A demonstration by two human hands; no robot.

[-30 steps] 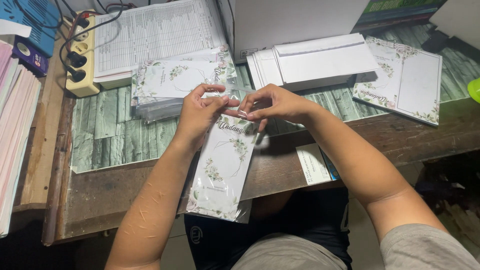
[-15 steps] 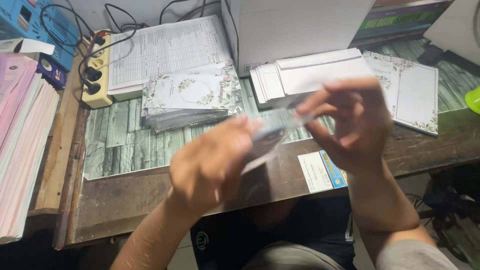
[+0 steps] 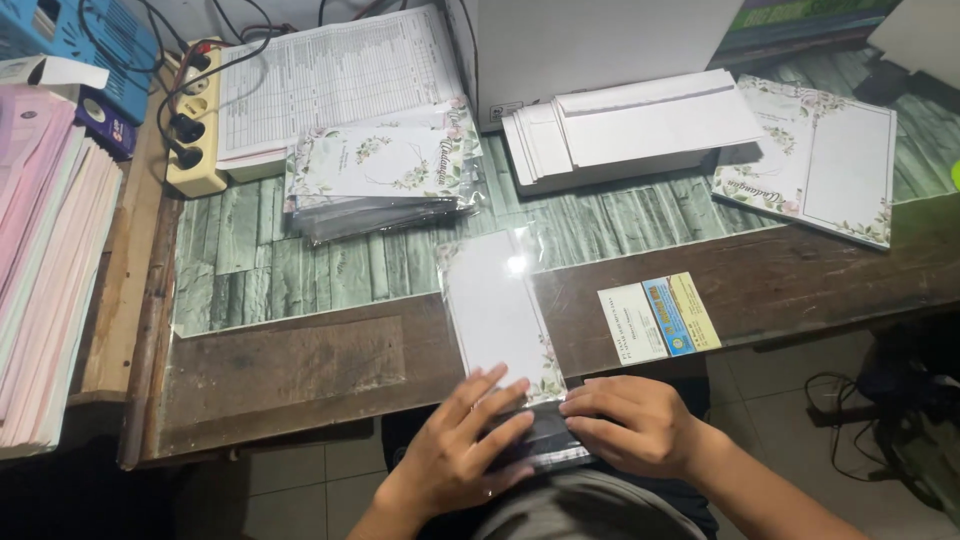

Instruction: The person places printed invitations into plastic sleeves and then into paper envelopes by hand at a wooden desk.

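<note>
A floral-bordered card in a clear plastic sleeve lies lengthwise on the wooden table, blank side up, its near end hanging over the table's front edge. My left hand rests flat on that near end, fingers spread over the sleeve's loose flap. My right hand presses the same end from the right, fingertips on the flap. Both hands touch the sleeve at the table's edge.
A stack of sleeved floral cards sits behind the card. White envelopes lie at the back right, unsleeved floral cards at far right. A power strip, printed sheets, pink paper stacks and small cards surround them.
The sleeved card was held up in both hands; now it lies flat on the table, turned blank side up, with both hands pressing its near end.
</note>
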